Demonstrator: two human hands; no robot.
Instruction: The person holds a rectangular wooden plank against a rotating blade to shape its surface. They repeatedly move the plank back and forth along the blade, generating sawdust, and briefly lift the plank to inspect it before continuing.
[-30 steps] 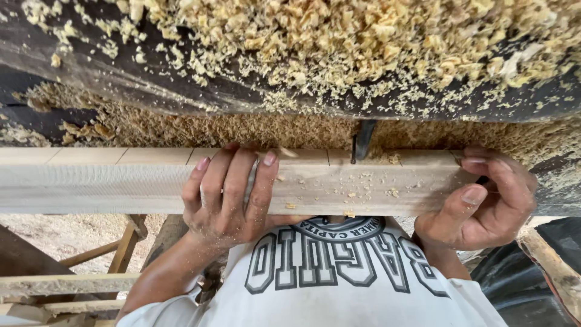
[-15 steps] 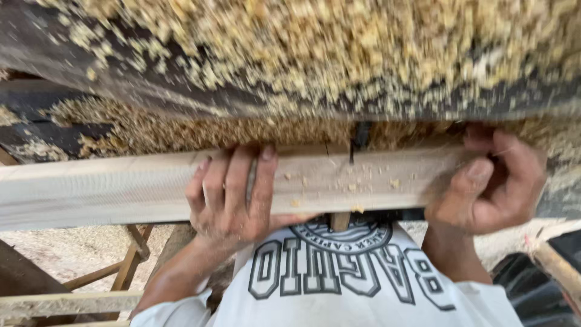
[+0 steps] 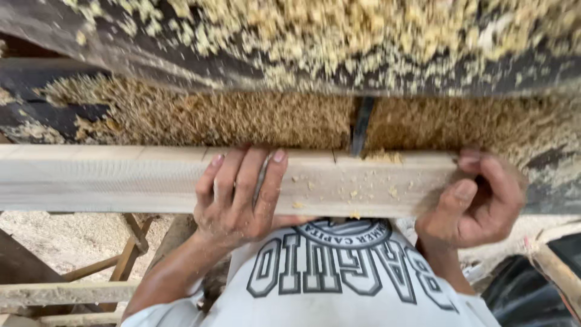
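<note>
Now levelled again, pale plank [image 3: 121, 178] under flat left hand [image 3: 239, 194], right hand [image 3: 478, 203] grip clamped on its end, saw blade [image 3: 362, 127] still touching.

I see one long pale planed wooden board [image 3: 121, 178], square-edged and straight, lying flat and level across the view from the left edge to the right, its far edge against the sawdust-covered table [image 3: 200, 118]; loose yellow shavings speckle its right half beside a dark narrow blade [image 3: 362, 124]

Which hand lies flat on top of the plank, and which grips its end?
The left hand lies flat on the plank, fingers spread. The right hand curls around the plank's right end.
</note>
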